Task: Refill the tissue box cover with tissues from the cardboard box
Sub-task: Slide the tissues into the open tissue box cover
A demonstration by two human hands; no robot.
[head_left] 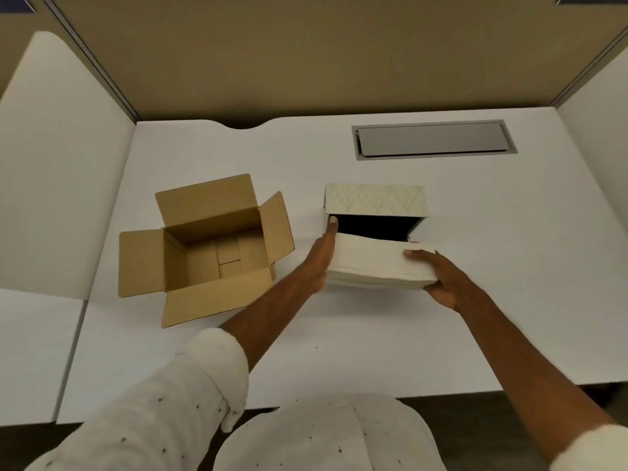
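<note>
A cream tissue box cover (375, 200) with a leaf pattern lies on its side on the white desk, its dark open underside facing me. A thick stack of cream tissues (377, 263) is held level right in front of that opening, its far edge at the mouth. My left hand (321, 256) grips the stack's left end, thumb tip touching the cover's left wall. My right hand (441, 278) grips the right end, fingers on top. The brown cardboard box (210, 246) stands to the left with its flaps open and nothing visible inside.
The white desk (339, 334) has a grey cable hatch (433, 139) at the back right. Beige partition panels (306, 52) close the back, and white side panels (57, 185) stand left and right. My white dotted sleeves and lap fill the bottom.
</note>
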